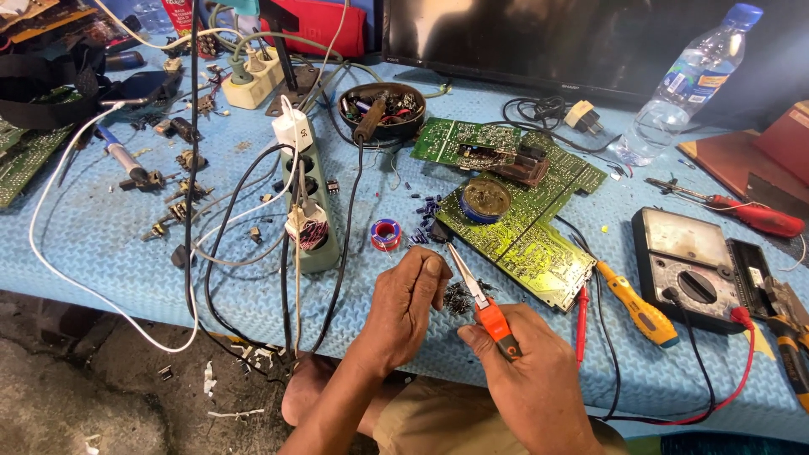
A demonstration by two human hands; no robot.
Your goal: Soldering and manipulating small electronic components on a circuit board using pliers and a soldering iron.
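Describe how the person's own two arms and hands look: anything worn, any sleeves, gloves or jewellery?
Both the left hand and right hand are bare: no gloves, rings or watch visible. The forearms are uncovered, with no sleeves in view. Khaki shorts show beneath them.

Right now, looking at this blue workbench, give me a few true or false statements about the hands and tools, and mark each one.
1. The right hand grips orange-handled needle-nose pliers. True.
2. The clear plastic water bottle with a blue cap lies flat by the near edge. False: it stands at the far right, near the dark screen.
3. The left hand is next to the plier tips, fingers pinched together. True.
4. The green circuit board is held in the left hand. False: it rests on the blue foam mat.
5. The yellow-handled screwdriver lies right of the circuit board. True.
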